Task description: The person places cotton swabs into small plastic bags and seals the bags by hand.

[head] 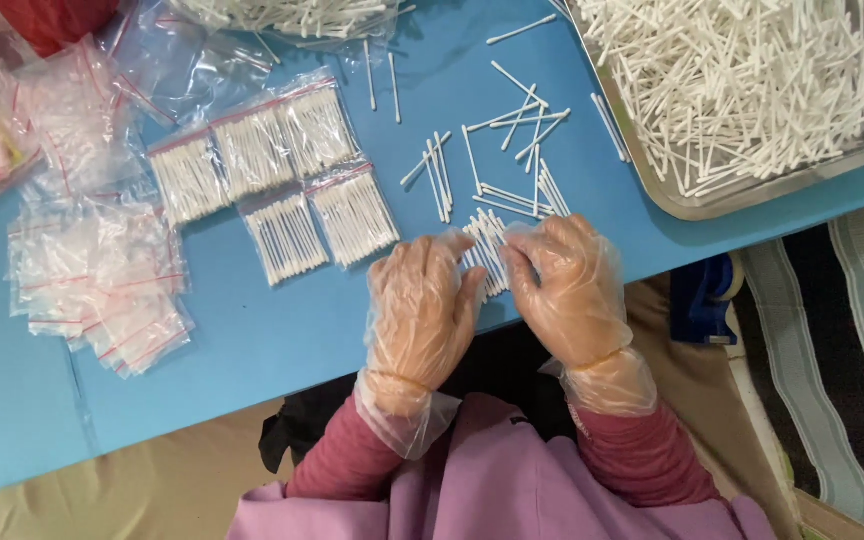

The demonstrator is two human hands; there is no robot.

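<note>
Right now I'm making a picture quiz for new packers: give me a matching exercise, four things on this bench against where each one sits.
Things:
1. metal tray
2. filled swab bags
3. empty bags
4. small swab bundle

Places:
A. far left of the blue table
B. between the left hand and right hand
C. top right corner
D. left of the hands, mid-table

Pairs: 1-C, 2-D, 3-A, 4-B

5 filled swab bags (274,185), 1 metal tray (752,195), 2 gloved hands (422,310).
</note>
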